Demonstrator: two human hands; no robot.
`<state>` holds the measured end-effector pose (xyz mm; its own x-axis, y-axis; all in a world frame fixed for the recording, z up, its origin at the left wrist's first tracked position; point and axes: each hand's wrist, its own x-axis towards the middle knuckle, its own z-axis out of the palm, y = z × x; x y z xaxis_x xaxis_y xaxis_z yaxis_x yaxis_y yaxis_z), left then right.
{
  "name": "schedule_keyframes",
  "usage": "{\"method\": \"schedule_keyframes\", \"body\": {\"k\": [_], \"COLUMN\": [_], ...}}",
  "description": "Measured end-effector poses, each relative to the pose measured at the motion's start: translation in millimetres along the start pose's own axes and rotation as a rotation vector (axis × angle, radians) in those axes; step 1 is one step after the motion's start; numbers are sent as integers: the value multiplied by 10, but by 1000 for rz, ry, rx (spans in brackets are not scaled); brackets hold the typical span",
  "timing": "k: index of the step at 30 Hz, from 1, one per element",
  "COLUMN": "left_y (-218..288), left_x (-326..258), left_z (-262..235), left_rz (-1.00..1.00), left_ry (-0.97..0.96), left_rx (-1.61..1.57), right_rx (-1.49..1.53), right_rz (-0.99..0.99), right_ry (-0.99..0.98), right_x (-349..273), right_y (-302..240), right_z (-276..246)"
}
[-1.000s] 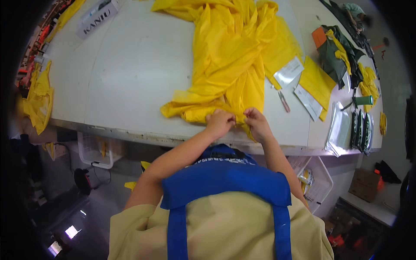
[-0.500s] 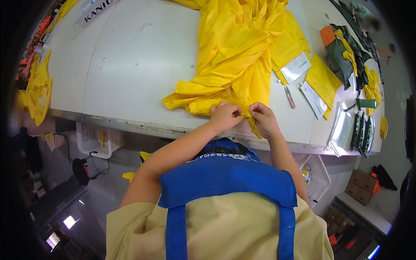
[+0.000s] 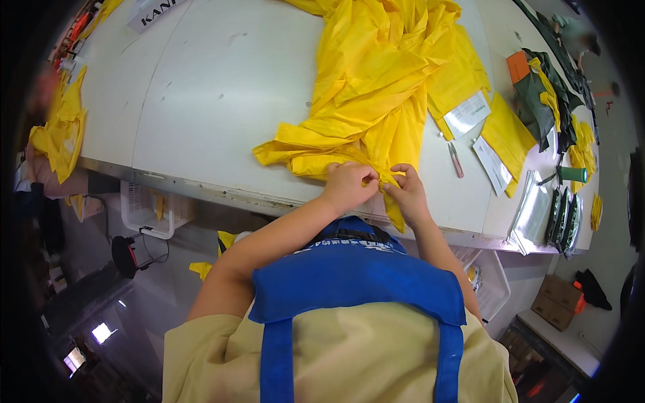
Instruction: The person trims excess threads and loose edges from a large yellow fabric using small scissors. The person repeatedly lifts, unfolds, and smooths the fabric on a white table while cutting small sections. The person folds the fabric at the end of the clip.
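Observation:
A crumpled yellow garment of thin, slightly shiny fabric [image 3: 376, 74] spreads from the far side of the table to its near edge. At that edge my left hand [image 3: 349, 187] is closed, pinching a fold of it between thumb and fingertips. Close beside it, my right hand [image 3: 408, 195] pinches the same gathered part. A narrow end of the fabric hangs below the fingers over the table edge. What lies inside the pinched folds is hidden. Right of the garment lies a pair of small snips [image 3: 456, 160] with reddish handles.
Folded yellow packs with white printed sheets [image 3: 492, 165] lie to the right, near clear plastic bags [image 3: 525, 213] and dark green fabric [image 3: 534, 101]. A white board [image 3: 153, 13] stands far left. White baskets [image 3: 149, 218] sit below the metal-edged table [image 3: 201, 193]. People are at the edges.
My right fingers have shifted slightly down along the fabric, and its narrow end hangs lower. My left hand keeps its pinch. The whole view has shifted a little.

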<state>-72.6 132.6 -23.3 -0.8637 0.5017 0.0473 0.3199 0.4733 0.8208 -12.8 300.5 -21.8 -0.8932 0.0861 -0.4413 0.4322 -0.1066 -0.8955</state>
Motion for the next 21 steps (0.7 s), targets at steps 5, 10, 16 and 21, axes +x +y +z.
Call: {"method": "schedule_keyframes", "body": {"k": [5, 10, 16, 21], "left_y": [-19, 7, 119, 178], "left_x": [51, -53, -114, -130], "left_z": [-47, -2, -46, -176], "left_rz": [-109, 12, 38, 83], "left_ry": [-116, -7, -14, 228], "left_rx": [-49, 118, 76, -17], "right_rx": [-40, -923, -1201, -1164], "right_rz": [-94, -576, -757, -745], "right_ry": [-10, 83, 132, 103], "right_x": [18, -108, -140, -168], "right_y": [54, -249, -345, -453], "right_z": [-13, 138, 221, 176]}}
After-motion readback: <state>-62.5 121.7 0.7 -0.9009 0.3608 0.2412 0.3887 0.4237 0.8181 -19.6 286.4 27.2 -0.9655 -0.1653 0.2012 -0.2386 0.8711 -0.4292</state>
